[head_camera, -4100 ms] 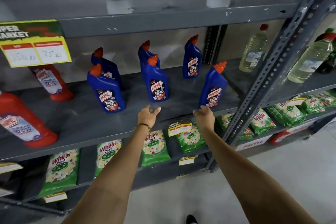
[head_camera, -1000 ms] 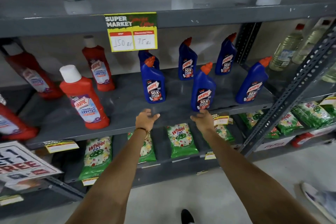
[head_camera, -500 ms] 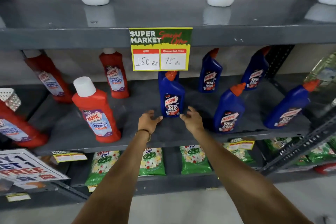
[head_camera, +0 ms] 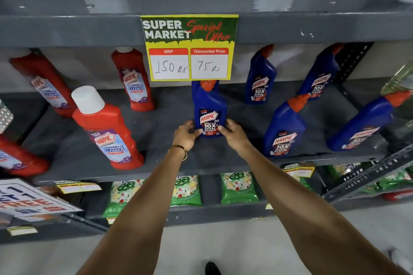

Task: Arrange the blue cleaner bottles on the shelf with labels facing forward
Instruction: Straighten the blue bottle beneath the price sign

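Observation:
A blue cleaner bottle point(head_camera: 209, 107) with an orange cap stands upright in the middle of the grey shelf point(head_camera: 156, 163), its label facing me. My left hand point(head_camera: 186, 134) grips its lower left side and my right hand point(head_camera: 232, 133) its lower right side. Several more blue bottles stand to the right: one at the back point(head_camera: 260, 76), another further right at the back point(head_camera: 319, 76), one nearer the front point(head_camera: 283, 129) and one at the far right point(head_camera: 362, 125). Their labels face forward.
Red bathroom cleaner bottles point(head_camera: 107, 127) stand on the left part of the shelf. A yellow price sign point(head_camera: 188, 47) hangs from the shelf above, just over the held bottle's cap. Green detergent packs point(head_camera: 185, 190) lie on the lower shelf.
Both hands have reached forward from the shelf edge and closed on the base of the middle blue bottle. The view has moved closer and shifted left.

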Demonstrator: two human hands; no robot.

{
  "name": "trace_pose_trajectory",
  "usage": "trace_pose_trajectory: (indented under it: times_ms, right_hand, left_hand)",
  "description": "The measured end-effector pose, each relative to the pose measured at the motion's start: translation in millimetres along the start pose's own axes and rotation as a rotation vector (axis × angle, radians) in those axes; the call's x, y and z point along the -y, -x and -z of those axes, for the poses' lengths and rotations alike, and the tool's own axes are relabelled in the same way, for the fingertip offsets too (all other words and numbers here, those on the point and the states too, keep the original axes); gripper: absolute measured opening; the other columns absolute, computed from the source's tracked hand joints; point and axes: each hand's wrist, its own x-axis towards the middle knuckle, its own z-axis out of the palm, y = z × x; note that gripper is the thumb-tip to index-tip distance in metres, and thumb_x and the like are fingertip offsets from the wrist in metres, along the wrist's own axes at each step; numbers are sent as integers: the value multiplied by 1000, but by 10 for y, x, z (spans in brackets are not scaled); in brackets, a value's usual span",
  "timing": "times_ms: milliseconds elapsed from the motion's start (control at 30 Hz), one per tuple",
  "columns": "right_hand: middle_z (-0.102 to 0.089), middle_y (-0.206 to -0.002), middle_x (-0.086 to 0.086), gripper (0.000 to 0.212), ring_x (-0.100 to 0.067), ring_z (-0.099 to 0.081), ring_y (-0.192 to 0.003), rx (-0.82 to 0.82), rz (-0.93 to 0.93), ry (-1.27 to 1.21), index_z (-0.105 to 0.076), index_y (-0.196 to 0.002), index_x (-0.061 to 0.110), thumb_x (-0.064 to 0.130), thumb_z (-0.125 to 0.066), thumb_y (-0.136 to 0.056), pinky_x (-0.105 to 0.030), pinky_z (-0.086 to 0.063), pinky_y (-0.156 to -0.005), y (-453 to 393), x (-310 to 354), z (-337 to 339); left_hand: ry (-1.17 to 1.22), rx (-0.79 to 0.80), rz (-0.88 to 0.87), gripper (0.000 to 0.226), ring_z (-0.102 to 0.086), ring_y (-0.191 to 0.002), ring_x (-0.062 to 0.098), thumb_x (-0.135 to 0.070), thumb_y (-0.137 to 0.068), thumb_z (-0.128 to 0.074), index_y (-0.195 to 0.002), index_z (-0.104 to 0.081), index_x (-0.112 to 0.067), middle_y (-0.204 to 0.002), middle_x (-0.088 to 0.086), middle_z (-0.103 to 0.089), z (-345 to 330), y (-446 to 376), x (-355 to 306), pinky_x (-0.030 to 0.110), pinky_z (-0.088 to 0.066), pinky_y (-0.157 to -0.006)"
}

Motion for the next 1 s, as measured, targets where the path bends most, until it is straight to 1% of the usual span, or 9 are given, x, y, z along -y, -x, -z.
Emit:
trace_pose_trajectory:
  times_ms: [133,267,300,400,500,667,733,867,1000]
  right_hand:
    - [-57,-132,-11,38,-21,-53,-119,16,6,-9,-47,-130,12,16,-52,-92,-36,-43,-103,152,-31,12]
    - [-56,-133,-10,38,-21,-53,-120,23,31,15,-47,-130,13,15,-51,-92,-35,-43,-101,341,-76,17]
    - [-57,-132,-11,37,-21,-53,-120,20,36,23,-47,-129,12,15,-52,-92,-35,-43,-101,386,-86,16]
    - [-59,-129,-12,35,-23,-55,-119,8,46,38,-49,-126,11,15,-52,-92,-40,-44,-103,512,-125,3]
    - [-60,-128,-12,34,-21,-56,-117,3,47,59,-51,-124,11,17,-53,-91,-41,-45,-102,629,-149,4]
    - [-63,-124,-11,29,-23,-57,-115,4,36,98,-54,-119,12,21,-54,-91,-46,-45,-102,734,-173,21]
    - [-63,-124,-12,29,-24,-57,-115,6,41,109,-54,-119,11,21,-53,-91,-47,-45,-101,761,-168,21]
    - [-63,-123,-12,28,-24,-58,-114,-3,39,119,-55,-118,11,21,-52,-92,-46,-46,-100,785,-151,14]
    - [-63,-124,-11,30,-24,-57,-114,2,40,136,-54,-119,12,22,-53,-91,-42,-47,-99,796,-133,33]
  left_hand:
    - [0,-23,-13,38,-59,-111,30,-14,-83,-65,-117,-57,-1,-121,19,-64,-5,138,18,35,-46,-96]
    - [-1,-41,-11,36,-60,-109,27,-17,-83,-66,-113,-58,0,-119,18,-64,14,305,72,27,-45,-87]
    - [-8,-41,-13,36,-60,-109,27,-17,-83,-66,-113,-58,0,-119,18,-64,17,343,88,27,-46,-87]
    - [-31,-45,-27,38,-60,-109,27,-19,-82,-67,-114,-58,0,-119,18,-64,31,458,122,32,-47,-92]
    - [-43,-44,-37,40,-61,-108,27,-19,-81,-67,-115,-58,0,-119,18,-65,37,568,145,33,-48,-93]
    - [-71,-40,-42,41,-61,-108,27,-20,-81,-68,-115,-58,0,-118,18,-65,45,688,167,28,-46,-88]
    - [-84,-42,-43,41,-61,-108,28,-20,-81,-68,-115,-58,1,-119,18,-65,52,712,163,30,-47,-90]
    - [-87,-40,-38,42,-61,-109,28,-20,-81,-67,-117,-57,0,-120,18,-64,49,719,165,35,-48,-93]
    - [-72,-46,-28,44,-61,-109,28,-21,-80,-68,-117,-57,0,-120,18,-64,42,709,178,33,-48,-93]
